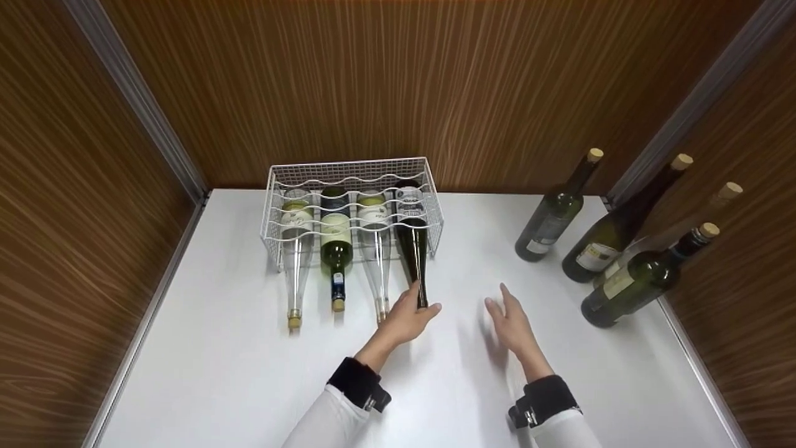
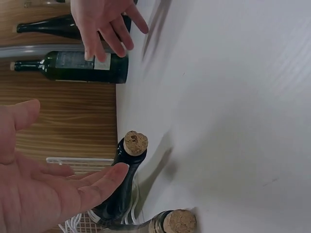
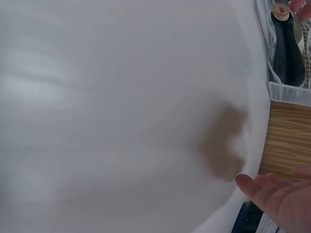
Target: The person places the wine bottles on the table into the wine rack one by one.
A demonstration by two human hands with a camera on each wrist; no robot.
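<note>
A white wire rack (image 1: pixel 348 163) holds several corked wine bottles lying with their necks toward me. My left hand (image 1: pixel 403 318) is at the neck of the rightmost one, a dark bottle (image 1: pixel 413 244), its fingers extended beside the neck and not curled round it. In the left wrist view, a fingertip overlaps that bottle's neck just below the cork (image 2: pixel 135 143). My right hand (image 1: pixel 513 326) hovers over the white table with fingers straight, holding nothing. It lies between the rack and the standing bottles.
On the right stand several corked bottles: a dark green one (image 1: pixel 549 225), a taller one (image 1: pixel 600 249), a clear one behind, and a green one (image 1: pixel 634 283) nearest me. Two clear bottles and a green bottle (image 1: pixel 336 242) share the rack. Wood-grain panels (image 1: pixel 497 93) enclose the table (image 1: pixel 205 348).
</note>
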